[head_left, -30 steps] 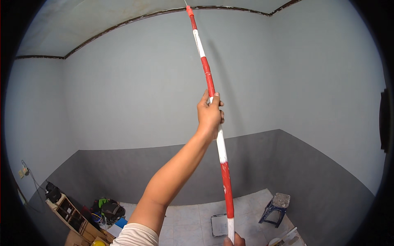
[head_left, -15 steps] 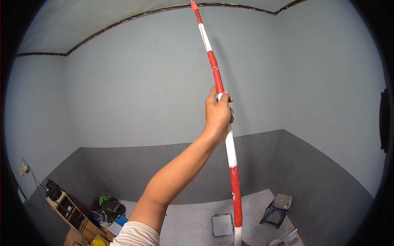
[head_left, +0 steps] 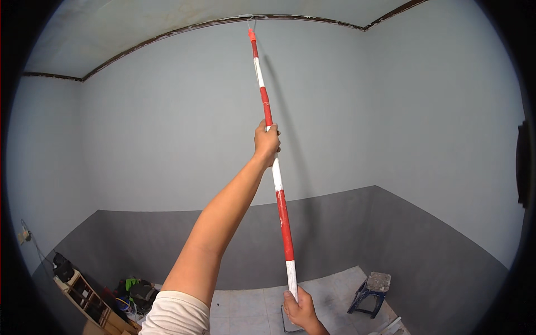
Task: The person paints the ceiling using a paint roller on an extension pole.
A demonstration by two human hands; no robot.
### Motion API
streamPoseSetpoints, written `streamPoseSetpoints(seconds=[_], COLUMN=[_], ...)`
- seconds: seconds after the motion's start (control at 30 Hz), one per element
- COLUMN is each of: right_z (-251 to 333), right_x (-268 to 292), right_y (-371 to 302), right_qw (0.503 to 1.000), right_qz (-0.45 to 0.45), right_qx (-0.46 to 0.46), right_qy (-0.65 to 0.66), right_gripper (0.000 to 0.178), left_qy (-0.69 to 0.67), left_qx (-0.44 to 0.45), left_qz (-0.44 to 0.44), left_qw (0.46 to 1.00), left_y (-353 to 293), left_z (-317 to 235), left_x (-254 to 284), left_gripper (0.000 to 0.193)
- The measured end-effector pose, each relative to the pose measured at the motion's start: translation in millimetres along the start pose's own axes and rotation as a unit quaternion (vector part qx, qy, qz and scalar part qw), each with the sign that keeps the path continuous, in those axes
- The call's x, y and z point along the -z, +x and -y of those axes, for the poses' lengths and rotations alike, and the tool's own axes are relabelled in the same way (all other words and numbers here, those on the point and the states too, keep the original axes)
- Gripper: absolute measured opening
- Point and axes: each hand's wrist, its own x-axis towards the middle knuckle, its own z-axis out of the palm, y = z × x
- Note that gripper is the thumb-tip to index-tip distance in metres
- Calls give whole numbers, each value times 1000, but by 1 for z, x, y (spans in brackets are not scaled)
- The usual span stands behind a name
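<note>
A long red-and-white banded pole (head_left: 284,223) rises steeply before me toward the top of the wall. My left hand (head_left: 267,140) is closed round its middle, arm stretched out. Lower down, near its bottom end, my right hand (head_left: 301,308) is wrapped round a white band. The pole's far end carries an orange-red handle (head_left: 252,35) with a thin wire frame, which looks like a paint roller's. It reaches the dark trim strip (head_left: 212,22) between wall and ceiling. The roller itself is too small to make out clearly.
Light grey wall (head_left: 178,123) stands above a dark grey band (head_left: 167,240). On the tiled floor (head_left: 240,307) are a tray (head_left: 287,321), partly behind my right hand, and a dark blue stool (head_left: 368,296). A wooden shelf (head_left: 92,301) and a pile of bags (head_left: 143,295) stand at left.
The pole and my left hand have shifted left in the view. My right hand has come up into sight on the lower pole. The pole's far end now shows fully, and the view has tilted slightly.
</note>
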Motion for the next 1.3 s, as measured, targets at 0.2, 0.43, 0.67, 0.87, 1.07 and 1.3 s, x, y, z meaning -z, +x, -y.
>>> streamPoseSetpoints(seconds=[0.2, 0.43, 0.67, 0.87, 1.07, 1.3], right_z=[8, -51, -71, -71, -70, -137], right_x=[-7, 19, 39, 47, 62, 79], right_y=[-31, -133, -233, -264, -288, -289], right_qw=[995, 993, 956, 944, 933, 897], right_qz=[-52, -74, -88, -77, -63, -60], right_qx=[33, -68, -63, -95, -115, 149], right_qy=[-75, 59, -273, -307, -335, -411], right_gripper=[19, 29, 33, 41, 50, 54], left_qy=[-17, -38, -107, -132, -127, -123], left_qx=[4, 25, 27, 16, 23, 24], left_qz=[4, 16, 63, 90, 85, 78], left_qw=[1000, 999, 992, 987, 988, 989], left_y=[-23, -139, -246, -287, -305, -295], left_z=[-17, -70, -98, -106, -95, -84], left_x=[2, -5, -13, -15, -23, -11], left_gripper=[47, 48, 49, 56, 57, 58])
